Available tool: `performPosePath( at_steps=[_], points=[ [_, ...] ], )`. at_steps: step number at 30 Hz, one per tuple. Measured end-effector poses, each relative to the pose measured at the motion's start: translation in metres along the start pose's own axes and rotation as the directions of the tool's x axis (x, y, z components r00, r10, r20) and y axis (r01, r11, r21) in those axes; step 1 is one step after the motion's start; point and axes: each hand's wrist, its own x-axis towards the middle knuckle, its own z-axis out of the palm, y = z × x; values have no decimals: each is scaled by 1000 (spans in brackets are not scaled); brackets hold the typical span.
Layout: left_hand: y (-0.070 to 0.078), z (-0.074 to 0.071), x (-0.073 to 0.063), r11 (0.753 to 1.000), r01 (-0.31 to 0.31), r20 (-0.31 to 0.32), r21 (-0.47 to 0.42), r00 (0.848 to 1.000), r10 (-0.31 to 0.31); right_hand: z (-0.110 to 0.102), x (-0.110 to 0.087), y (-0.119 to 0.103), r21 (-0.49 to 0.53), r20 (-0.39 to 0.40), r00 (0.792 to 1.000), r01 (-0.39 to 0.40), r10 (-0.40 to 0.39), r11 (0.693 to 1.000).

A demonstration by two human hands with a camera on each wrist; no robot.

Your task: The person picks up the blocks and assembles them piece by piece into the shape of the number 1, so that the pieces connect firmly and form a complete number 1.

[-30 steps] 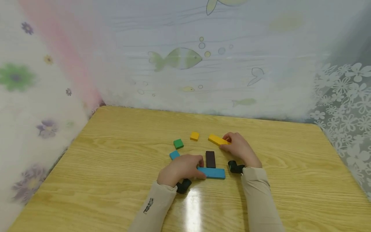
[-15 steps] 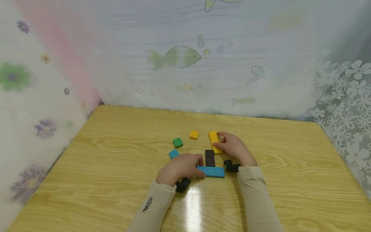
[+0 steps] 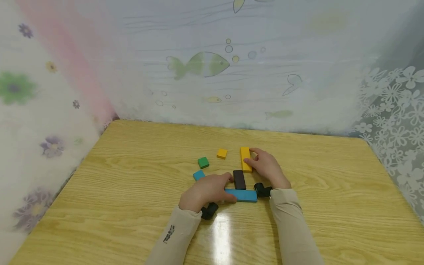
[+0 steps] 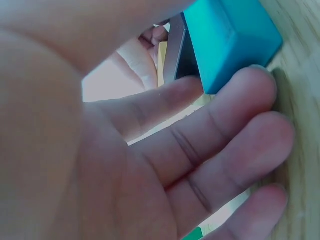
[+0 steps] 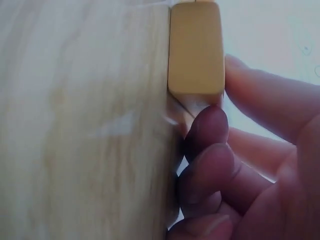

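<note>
Yellow long block (image 3: pixel 245 156), one, held between thumb and fingers of the right hand (image 3: pixel 267 166), turned since a second ago from slanting to nearly lengthwise, lying just beyond the dark block (image 3: pixel 239 180); blue long block (image 3: pixel 246 195), one, left end gripped as before by the left hand (image 3: pixel 208 189).

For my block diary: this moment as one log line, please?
left grip: holds long blue block | right grip: holds long yellow block | dark block: between those two | green block, small yellow block: apart
</note>
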Motion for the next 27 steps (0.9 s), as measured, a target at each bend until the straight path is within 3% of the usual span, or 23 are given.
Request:
performPosePath(
  at_steps=[6, 14, 27],
  points=[
    [3, 1, 0, 999, 36, -6, 25, 999, -36, 0, 1, 3, 20, 2, 1000, 6, -6, 1000],
    [3, 0, 0, 999, 24, -7, 39, 1000, -24, -5, 0, 3, 100, 86, 994, 52, -61, 994],
    [2, 0, 1, 999, 24, 0, 38, 1000, -24, -2, 3, -3, 100, 125, 989, 69, -81, 993]
  ],
)
